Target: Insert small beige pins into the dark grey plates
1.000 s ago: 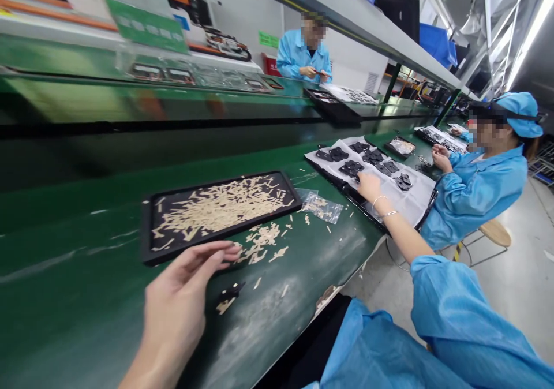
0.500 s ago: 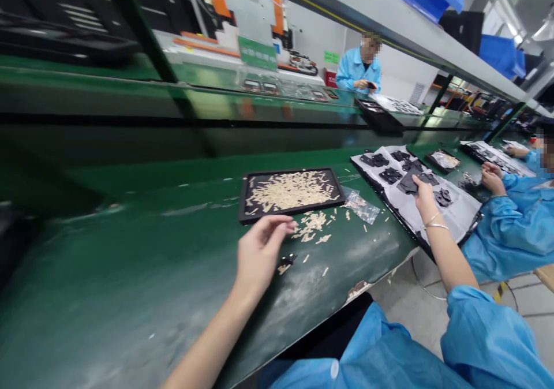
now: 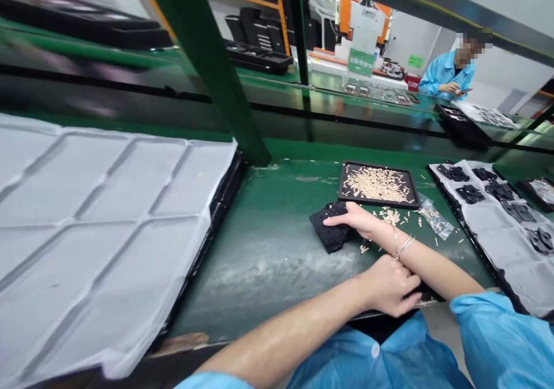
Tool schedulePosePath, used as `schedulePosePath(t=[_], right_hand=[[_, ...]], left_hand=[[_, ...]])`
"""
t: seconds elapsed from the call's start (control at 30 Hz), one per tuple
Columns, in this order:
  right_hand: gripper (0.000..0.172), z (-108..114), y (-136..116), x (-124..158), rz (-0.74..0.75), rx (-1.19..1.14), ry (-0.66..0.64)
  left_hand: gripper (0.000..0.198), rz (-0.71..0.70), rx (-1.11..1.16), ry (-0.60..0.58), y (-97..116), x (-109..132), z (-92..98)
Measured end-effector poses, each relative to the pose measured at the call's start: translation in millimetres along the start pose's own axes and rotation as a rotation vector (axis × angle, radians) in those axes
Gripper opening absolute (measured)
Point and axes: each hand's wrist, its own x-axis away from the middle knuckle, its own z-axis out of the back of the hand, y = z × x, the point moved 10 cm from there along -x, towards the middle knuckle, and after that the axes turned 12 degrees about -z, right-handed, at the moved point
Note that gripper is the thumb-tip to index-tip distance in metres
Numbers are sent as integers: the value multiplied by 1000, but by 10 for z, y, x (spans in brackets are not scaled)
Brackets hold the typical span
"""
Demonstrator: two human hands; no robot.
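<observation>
Black parts [image 3: 331, 234] are being clamped on the green bench [image 3: 268, 256] by the right hand [image 3: 359, 220], apparently to keep them stacked, while the left hand [image 3: 389, 285] is being rested curled shut.

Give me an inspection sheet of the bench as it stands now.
Surface: green bench, scuffed, with pale dusty patches.
Job's things: stack of black parts under the right hand; black tray of beige pieces behind it.
Clutter: loose beige pieces; clear bag.
Hands: right hand lies on the stack, grasp unclear; left hand fisted at the bench edge.
Cables: nothing seen.
Surroundings: white moulded sheet at left; white sheet bearing black parts at right; green post; co-worker far off.
</observation>
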Motion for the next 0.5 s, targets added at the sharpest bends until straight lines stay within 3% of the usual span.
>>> schedulePosePath(t=[0.1,0.27,0.37,0.5], right_hand=[[21,70,-63,-22,30,88,23],[38,518,-304,202,194,234,225],[31,795,-358,450,289,287,328],[17,1099,-245,743,339,327,405]], left_hand=[[24,11,-2,-2,-33,-7,19],[23,27,-6,24,-62,-28,66],[24,35,-15,39,-74,-28,97],[23,40,-21,59,-84,-16,128]])
